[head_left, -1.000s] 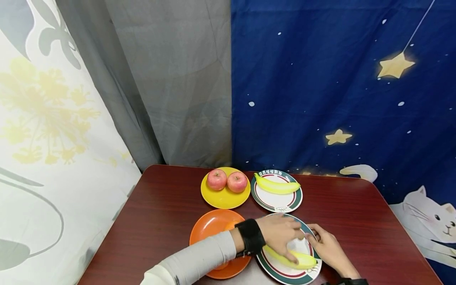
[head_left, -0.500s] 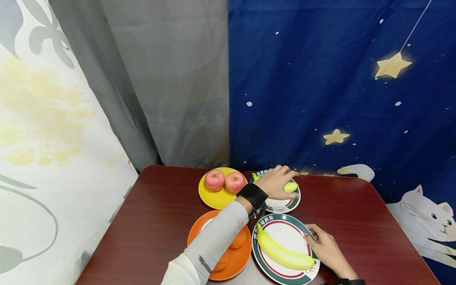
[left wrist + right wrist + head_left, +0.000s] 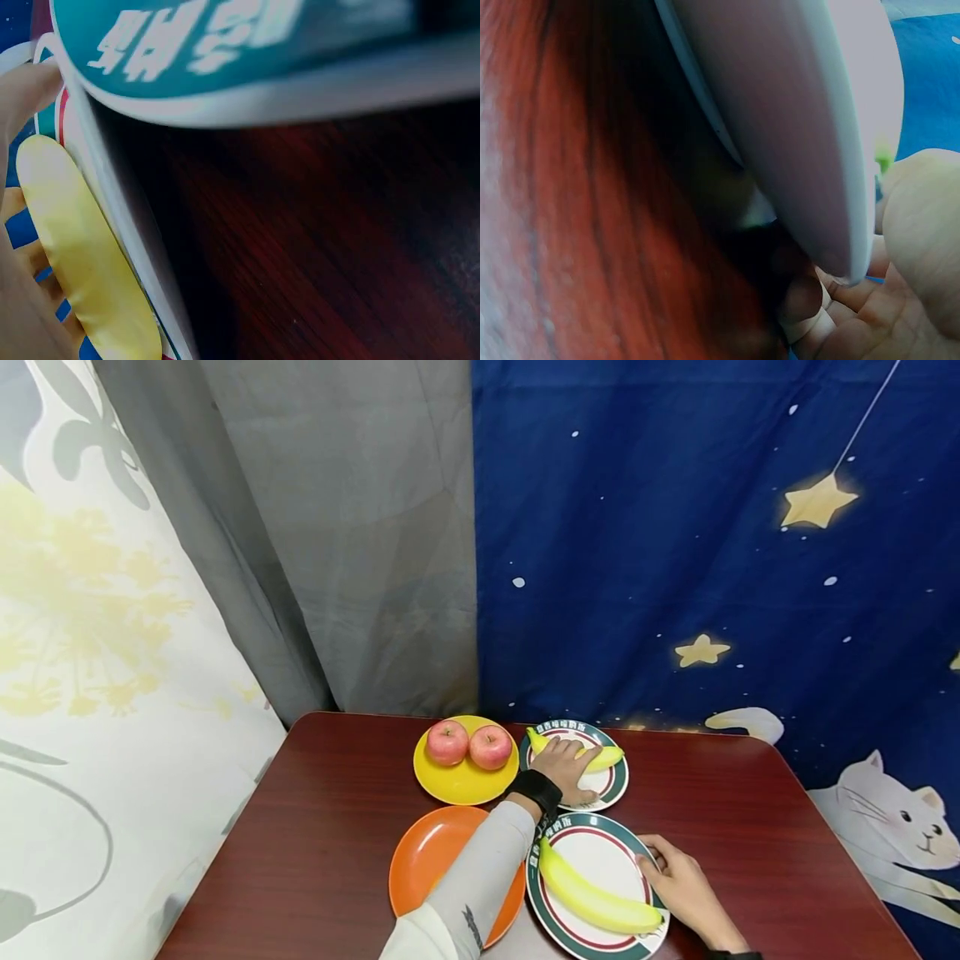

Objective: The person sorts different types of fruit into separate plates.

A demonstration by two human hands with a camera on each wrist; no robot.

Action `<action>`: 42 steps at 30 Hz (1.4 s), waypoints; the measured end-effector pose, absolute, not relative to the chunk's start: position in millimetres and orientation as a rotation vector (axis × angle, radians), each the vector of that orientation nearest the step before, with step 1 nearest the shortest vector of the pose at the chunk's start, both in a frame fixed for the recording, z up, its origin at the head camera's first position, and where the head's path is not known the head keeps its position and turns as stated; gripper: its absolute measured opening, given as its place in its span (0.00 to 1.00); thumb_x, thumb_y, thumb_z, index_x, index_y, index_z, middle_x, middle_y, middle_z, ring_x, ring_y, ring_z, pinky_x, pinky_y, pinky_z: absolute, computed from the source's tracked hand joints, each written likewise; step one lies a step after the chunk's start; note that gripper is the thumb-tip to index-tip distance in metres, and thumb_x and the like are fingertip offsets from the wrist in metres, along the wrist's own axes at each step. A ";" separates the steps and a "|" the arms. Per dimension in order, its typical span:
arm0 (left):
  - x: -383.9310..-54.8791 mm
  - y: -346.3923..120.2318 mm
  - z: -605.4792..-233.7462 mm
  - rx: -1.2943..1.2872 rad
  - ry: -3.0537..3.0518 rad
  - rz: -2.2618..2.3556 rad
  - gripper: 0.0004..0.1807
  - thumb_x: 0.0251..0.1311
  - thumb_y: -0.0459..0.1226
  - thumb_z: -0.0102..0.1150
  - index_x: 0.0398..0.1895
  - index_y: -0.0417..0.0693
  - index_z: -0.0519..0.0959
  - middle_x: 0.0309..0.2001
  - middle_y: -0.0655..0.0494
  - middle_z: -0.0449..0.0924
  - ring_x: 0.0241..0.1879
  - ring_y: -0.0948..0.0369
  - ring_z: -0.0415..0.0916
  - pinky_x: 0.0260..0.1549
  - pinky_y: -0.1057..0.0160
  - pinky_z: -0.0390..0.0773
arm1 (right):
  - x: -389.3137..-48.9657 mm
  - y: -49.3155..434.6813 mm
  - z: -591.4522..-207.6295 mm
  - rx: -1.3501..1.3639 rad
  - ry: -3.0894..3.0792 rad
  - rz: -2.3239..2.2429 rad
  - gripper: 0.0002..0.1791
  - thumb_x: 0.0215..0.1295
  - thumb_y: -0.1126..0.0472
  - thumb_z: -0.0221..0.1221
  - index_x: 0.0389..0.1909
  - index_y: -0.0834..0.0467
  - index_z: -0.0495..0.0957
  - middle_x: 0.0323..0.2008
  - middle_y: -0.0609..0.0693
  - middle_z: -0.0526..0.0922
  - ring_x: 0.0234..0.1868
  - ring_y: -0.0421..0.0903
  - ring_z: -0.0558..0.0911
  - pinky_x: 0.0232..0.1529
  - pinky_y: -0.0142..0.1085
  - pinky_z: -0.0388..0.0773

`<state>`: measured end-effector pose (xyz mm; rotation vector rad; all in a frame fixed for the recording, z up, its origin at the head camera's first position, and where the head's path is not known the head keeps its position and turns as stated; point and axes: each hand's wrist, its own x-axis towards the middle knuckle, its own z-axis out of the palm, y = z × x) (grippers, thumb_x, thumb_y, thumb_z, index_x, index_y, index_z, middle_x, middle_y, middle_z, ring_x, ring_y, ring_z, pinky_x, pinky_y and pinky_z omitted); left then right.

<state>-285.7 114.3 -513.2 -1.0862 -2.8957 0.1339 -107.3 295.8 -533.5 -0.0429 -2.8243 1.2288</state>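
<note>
My left hand is over the back green-rimmed plate, fingers spread across a yellow banana and thumb stretched apart on the near side. Seen from the left wrist, this banana lies in front of the fingers. At the near right, my right hand pinches the rim of a second green-rimmed plate, on which another banana lies. The right wrist view shows fingers below this plate's edge, with the plate hiding part of them.
Two red apples sit on a yellow plate at the back left. An orange plate stands in front of it, partly hidden by the left sleeve. Curtains hang behind the brown table.
My left hand has gone from the near banana to the back plate, then drawn lower and left over its banana. My right hand has stayed at the near plate's rim.
</note>
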 end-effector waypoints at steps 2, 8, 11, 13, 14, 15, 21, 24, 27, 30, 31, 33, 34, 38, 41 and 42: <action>-285.9 112.5 -513.7 -1.074 -2.876 0.156 0.43 0.61 0.65 0.57 0.77 0.63 0.58 0.66 0.62 0.68 0.66 0.61 0.63 0.68 0.60 0.56 | -106.9 294.6 -533.9 -0.043 -2.823 1.231 0.12 0.70 0.65 0.59 0.52 0.58 0.80 0.27 0.46 0.77 0.24 0.37 0.73 0.28 0.31 0.70; -284.9 105.6 -508.9 -1.077 -2.866 0.250 0.30 0.64 0.55 0.61 0.68 0.60 0.70 0.60 0.64 0.73 0.61 0.62 0.68 0.61 0.62 0.63 | -106.9 290.8 -537.6 -0.020 -2.802 1.219 0.12 0.68 0.67 0.59 0.50 0.58 0.80 0.25 0.45 0.76 0.24 0.37 0.72 0.28 0.31 0.70; -285.7 103.5 -504.5 -1.111 -2.836 0.272 0.26 0.65 0.51 0.62 0.65 0.60 0.73 0.59 0.63 0.75 0.60 0.63 0.70 0.60 0.61 0.66 | -107.7 289.7 -538.4 -0.023 -2.804 1.224 0.12 0.68 0.67 0.59 0.51 0.59 0.80 0.26 0.45 0.76 0.24 0.37 0.72 0.28 0.31 0.70; -287.0 103.3 -500.0 -1.132 -2.808 0.243 0.25 0.64 0.50 0.64 0.63 0.59 0.74 0.58 0.63 0.77 0.59 0.63 0.72 0.59 0.62 0.67 | -108.1 289.7 -537.6 -0.029 -2.812 1.235 0.12 0.69 0.67 0.59 0.52 0.59 0.80 0.27 0.45 0.76 0.25 0.37 0.72 0.29 0.31 0.70; -287.6 103.8 -497.1 -1.145 -2.791 0.215 0.25 0.64 0.50 0.64 0.62 0.59 0.75 0.57 0.63 0.77 0.58 0.64 0.72 0.58 0.62 0.68 | -108.1 289.9 -536.7 -0.036 -2.816 1.237 0.13 0.69 0.66 0.59 0.52 0.59 0.80 0.27 0.46 0.76 0.25 0.38 0.72 0.29 0.31 0.70; -288.0 104.3 -493.4 -1.167 -2.778 0.180 0.25 0.63 0.50 0.65 0.62 0.58 0.75 0.56 0.63 0.77 0.57 0.64 0.73 0.58 0.62 0.68 | -108.1 290.3 -535.8 -0.040 -2.824 1.236 0.13 0.69 0.66 0.59 0.52 0.60 0.80 0.27 0.46 0.76 0.25 0.38 0.73 0.29 0.31 0.70; -274.6 105.8 -460.5 -1.383 -2.597 -0.052 0.27 0.57 0.55 0.62 0.57 0.58 0.71 0.44 0.65 0.73 0.40 0.67 0.73 0.38 0.70 0.72 | -108.2 292.6 -533.3 -0.057 -2.851 1.239 0.13 0.70 0.65 0.59 0.53 0.60 0.79 0.29 0.47 0.78 0.26 0.38 0.74 0.30 0.32 0.71; -256.2 105.3 -442.4 -1.531 -2.531 -0.114 0.26 0.56 0.56 0.59 0.53 0.58 0.66 0.35 0.65 0.68 0.27 0.68 0.69 0.24 0.71 0.67 | -108.6 295.4 -532.5 -0.070 -2.869 1.279 0.13 0.71 0.63 0.58 0.54 0.59 0.79 0.30 0.47 0.78 0.27 0.39 0.75 0.31 0.32 0.73; -235.0 104.7 -432.4 -1.668 -2.515 -0.136 0.25 0.57 0.56 0.57 0.51 0.58 0.63 0.27 0.66 0.68 0.19 0.68 0.68 0.18 0.70 0.65 | -110.1 301.2 -531.2 -0.083 -2.912 1.300 0.14 0.72 0.61 0.57 0.55 0.60 0.78 0.34 0.49 0.81 0.31 0.41 0.78 0.34 0.34 0.74; -217.1 103.8 -435.1 -1.771 -2.489 -0.064 0.23 0.60 0.58 0.56 0.49 0.57 0.65 0.22 0.67 0.68 0.18 0.69 0.68 0.18 0.70 0.65 | -110.8 307.0 -530.1 -0.099 -2.947 1.280 0.17 0.74 0.58 0.56 0.56 0.65 0.77 0.40 0.54 0.84 0.39 0.45 0.81 0.39 0.39 0.77; -212.2 103.4 -437.5 -1.795 -2.481 -0.024 0.23 0.60 0.59 0.56 0.49 0.57 0.66 0.22 0.67 0.68 0.18 0.69 0.68 0.18 0.70 0.65 | -110.4 308.8 -529.5 -0.109 -2.957 1.280 0.19 0.74 0.57 0.56 0.57 0.66 0.76 0.43 0.57 0.84 0.41 0.47 0.81 0.40 0.41 0.77; -204.5 102.7 -445.3 -1.840 -2.470 0.059 0.22 0.61 0.60 0.56 0.48 0.58 0.69 0.21 0.68 0.68 0.18 0.70 0.69 0.19 0.70 0.65 | -109.9 311.3 -528.6 -0.112 -2.969 1.279 0.20 0.73 0.57 0.56 0.58 0.66 0.76 0.47 0.58 0.83 0.46 0.49 0.81 0.44 0.43 0.77; -201.4 102.3 -449.9 -1.861 -2.477 0.087 0.21 0.62 0.60 0.56 0.47 0.58 0.70 0.22 0.68 0.69 0.19 0.70 0.69 0.20 0.70 0.65 | -109.7 312.2 -528.4 -0.114 -2.963 1.292 0.20 0.73 0.58 0.56 0.58 0.66 0.76 0.49 0.58 0.83 0.48 0.49 0.81 0.45 0.43 0.77; -194.5 100.4 -469.0 -1.916 -2.541 0.159 0.21 0.62 0.60 0.56 0.50 0.60 0.72 0.24 0.69 0.69 0.21 0.71 0.70 0.21 0.71 0.64 | -109.5 313.4 -529.6 -0.088 -2.930 1.399 0.17 0.71 0.62 0.56 0.58 0.61 0.77 0.49 0.54 0.83 0.49 0.45 0.80 0.45 0.37 0.76; -194.2 98.9 -480.4 -1.939 -2.614 0.158 0.24 0.62 0.61 0.56 0.54 0.61 0.72 0.26 0.69 0.71 0.24 0.71 0.70 0.22 0.71 0.63 | -109.6 315.0 -531.4 -0.096 -2.902 1.537 0.17 0.73 0.63 0.54 0.60 0.61 0.76 0.49 0.53 0.83 0.48 0.44 0.80 0.44 0.34 0.76; -194.5 98.2 -482.9 -1.947 -2.643 0.151 0.25 0.62 0.61 0.56 0.56 0.61 0.72 0.27 0.69 0.71 0.24 0.71 0.71 0.22 0.71 0.63 | -109.8 316.0 -531.9 -0.110 -2.897 1.582 0.17 0.74 0.62 0.53 0.60 0.61 0.76 0.50 0.54 0.82 0.48 0.44 0.80 0.45 0.34 0.76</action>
